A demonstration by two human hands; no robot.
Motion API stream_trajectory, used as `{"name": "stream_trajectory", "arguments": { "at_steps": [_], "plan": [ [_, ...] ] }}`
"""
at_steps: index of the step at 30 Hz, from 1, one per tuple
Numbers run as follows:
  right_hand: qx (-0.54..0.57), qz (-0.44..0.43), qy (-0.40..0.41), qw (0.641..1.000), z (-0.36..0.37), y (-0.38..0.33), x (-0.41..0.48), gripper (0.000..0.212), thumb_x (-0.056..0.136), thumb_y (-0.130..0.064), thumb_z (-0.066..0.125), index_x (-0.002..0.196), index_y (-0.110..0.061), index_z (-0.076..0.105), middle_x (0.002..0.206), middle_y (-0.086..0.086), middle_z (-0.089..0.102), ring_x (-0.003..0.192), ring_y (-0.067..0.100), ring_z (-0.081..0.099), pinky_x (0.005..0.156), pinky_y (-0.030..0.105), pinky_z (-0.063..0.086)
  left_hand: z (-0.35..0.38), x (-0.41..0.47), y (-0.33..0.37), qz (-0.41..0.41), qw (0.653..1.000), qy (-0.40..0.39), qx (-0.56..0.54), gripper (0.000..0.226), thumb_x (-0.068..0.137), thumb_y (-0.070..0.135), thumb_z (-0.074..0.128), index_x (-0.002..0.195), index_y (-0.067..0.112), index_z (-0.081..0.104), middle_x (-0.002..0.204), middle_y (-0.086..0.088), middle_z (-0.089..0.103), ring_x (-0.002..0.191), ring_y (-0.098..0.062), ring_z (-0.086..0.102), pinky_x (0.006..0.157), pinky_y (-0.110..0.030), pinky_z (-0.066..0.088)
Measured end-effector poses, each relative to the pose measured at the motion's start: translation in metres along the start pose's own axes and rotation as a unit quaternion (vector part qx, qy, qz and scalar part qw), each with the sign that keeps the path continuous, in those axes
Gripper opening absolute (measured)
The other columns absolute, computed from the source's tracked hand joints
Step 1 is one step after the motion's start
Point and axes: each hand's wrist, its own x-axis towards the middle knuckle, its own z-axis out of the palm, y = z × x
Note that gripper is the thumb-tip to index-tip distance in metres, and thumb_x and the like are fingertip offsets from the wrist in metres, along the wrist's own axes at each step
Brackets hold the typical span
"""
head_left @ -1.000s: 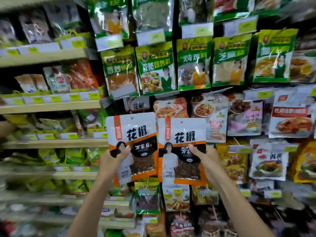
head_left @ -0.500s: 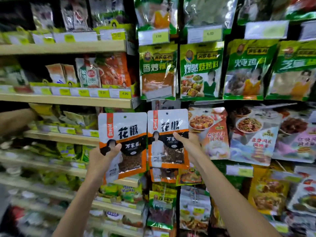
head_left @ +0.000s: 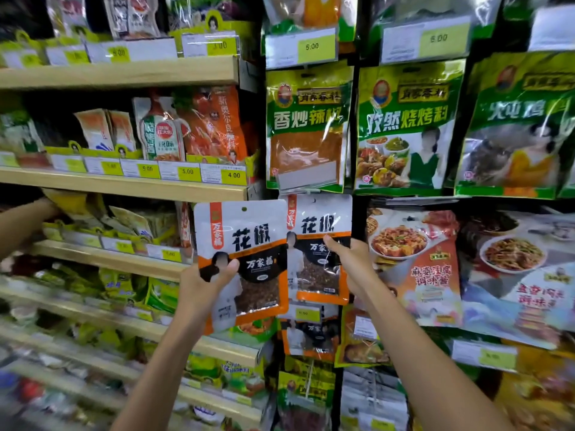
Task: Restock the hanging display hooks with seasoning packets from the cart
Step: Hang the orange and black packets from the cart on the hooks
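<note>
Two white-and-orange pepper seasoning packets are raised in front of the hanging display. My left hand [head_left: 203,286] grips the left packet [head_left: 245,244] by its lower left side, thumb on its front. My right hand [head_left: 351,262] holds the right packet [head_left: 317,225] at its right edge; its top sits right under a green chilli packet [head_left: 306,126], against the display. Whether it hangs on a hook cannot be told. Another packet of the same kind [head_left: 308,339] hangs below, behind a yellow price tag [head_left: 306,313].
Wooden shelves [head_left: 124,185] with sauce pouches and yellow price tags fill the left. Green spice packets [head_left: 404,126] and large sauce packets [head_left: 413,265] hang to the right. Another person's arm [head_left: 21,220] reaches into the left shelf.
Both packets have moved up and right toward the display column. The right packet now sits closer to the display under the green chilli packet. The view has shifted left and closer.
</note>
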Motion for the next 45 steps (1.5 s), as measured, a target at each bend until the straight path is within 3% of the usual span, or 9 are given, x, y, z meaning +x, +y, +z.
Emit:
{"name": "stream_trajectory", "arguments": {
  "at_steps": [8, 11, 13, 21, 24, 27, 31, 36, 45],
  "plan": [
    [-0.022, -0.009, 0.048, 0.999, 0.008, -0.001, -0.003, 0.019, 0.09, -0.024, 0.065, 0.108, -0.017, 0.061, 0.112, 0.003, 0.066, 0.107, 0.017, 0.062, 0.086, 0.024, 0.05, 0.007, 0.015, -0.007, -0.033, 0.997, -0.063, -0.016, 0.049, 0.085, 0.025, 0.068, 0.06, 0.015, 0.027, 0.055, 0.0, 0.031, 0.054, -0.019, 0.038, 0.067, -0.043, 0.04],
    [-0.079, -0.03, 0.107, 0.991, 0.004, 0.012, -0.027, 0.033, 0.091, -0.027, 0.064, 0.119, -0.014, 0.054, 0.12, 0.004, 0.06, 0.113, 0.018, 0.056, 0.098, 0.033, 0.047, 0.01, 0.017, -0.013, -0.046, 0.993, -0.101, -0.03, 0.044, 0.084, 0.028, 0.069, 0.057, 0.019, 0.035, 0.054, 0.004, 0.036, 0.053, -0.012, 0.044, 0.063, -0.04, 0.038],
    [-0.08, -0.062, 0.131, 0.986, 0.007, 0.02, -0.052, 0.036, 0.09, -0.034, 0.063, 0.122, -0.018, 0.055, 0.12, -0.002, 0.059, 0.112, 0.011, 0.055, 0.093, 0.018, 0.045, 0.013, 0.018, -0.018, -0.041, 0.989, -0.138, -0.041, 0.035, 0.084, 0.03, 0.069, 0.063, 0.011, 0.048, 0.061, 0.0, 0.046, 0.063, -0.015, 0.052, 0.066, -0.037, 0.043],
    [0.028, -0.019, 0.019, 0.999, 0.026, 0.009, -0.087, 0.032, 0.083, -0.04, 0.066, 0.107, -0.02, 0.069, 0.105, -0.006, 0.073, 0.102, 0.006, 0.067, 0.087, 0.025, 0.052, 0.053, 0.007, -0.009, -0.047, 0.972, -0.213, -0.083, 0.018, 0.078, 0.034, 0.072, 0.07, 0.027, 0.058, 0.061, 0.02, 0.063, 0.063, 0.006, 0.061, 0.052, -0.008, 0.044],
    [0.036, -0.018, 0.047, 0.998, 0.018, 0.009, -0.084, 0.024, 0.083, -0.035, 0.067, 0.097, -0.015, 0.071, 0.099, 0.0, 0.075, 0.098, 0.012, 0.068, 0.085, 0.027, 0.053, 0.048, 0.013, -0.001, 0.02, 0.977, -0.206, -0.047, 0.015, 0.082, 0.039, 0.065, 0.07, 0.029, 0.063, 0.064, 0.02, 0.063, 0.062, 0.005, 0.059, 0.054, -0.011, 0.044],
    [0.028, -0.024, 0.07, 0.997, 0.011, 0.01, -0.079, 0.017, 0.087, -0.03, 0.066, 0.095, -0.015, 0.071, 0.098, 0.004, 0.075, 0.096, 0.014, 0.069, 0.084, 0.028, 0.052, 0.033, 0.036, 0.01, 0.185, 0.976, -0.039, 0.109, 0.022, 0.095, 0.027, 0.055, 0.109, 0.014, 0.066, 0.097, 0.005, 0.068, 0.088, -0.008, 0.063, 0.075, -0.022, 0.052],
    [0.015, -0.033, 0.085, 0.996, 0.01, 0.004, -0.067, 0.021, 0.088, -0.03, 0.066, 0.098, -0.012, 0.07, 0.097, 0.002, 0.074, 0.094, 0.013, 0.069, 0.081, 0.024, 0.051, 0.021, 0.086, 0.028, 0.431, 0.85, 0.146, 0.268, 0.022, 0.096, 0.009, 0.052, 0.112, -0.002, 0.062, 0.106, -0.018, 0.064, 0.099, -0.033, 0.059, 0.089, -0.035, 0.045],
    [0.005, -0.025, 0.094, 0.995, 0.014, -0.006, -0.05, 0.024, 0.089, -0.031, 0.065, 0.1, -0.011, 0.07, 0.098, 0.002, 0.074, 0.092, 0.009, 0.068, 0.075, 0.019, 0.05, 0.025, 0.13, 0.019, 0.483, 0.784, 0.129, 0.369, 0.028, 0.096, 0.012, 0.052, 0.118, -0.003, 0.06, 0.119, -0.023, 0.06, 0.11, -0.039, 0.057, 0.098, -0.045, 0.039],
    [-0.025, -0.02, 0.127, 0.991, 0.018, -0.009, -0.043, 0.014, 0.089, -0.027, 0.067, 0.093, -0.014, 0.071, 0.093, 0.003, 0.073, 0.09, 0.012, 0.068, 0.076, 0.024, 0.054, 0.024, 0.141, -0.009, 0.529, 0.771, 0.109, 0.337, 0.027, 0.096, 0.012, 0.046, 0.115, -0.004, 0.056, 0.111, -0.024, 0.059, 0.109, -0.032, 0.047, 0.1, -0.043, 0.035]
  ]
}}
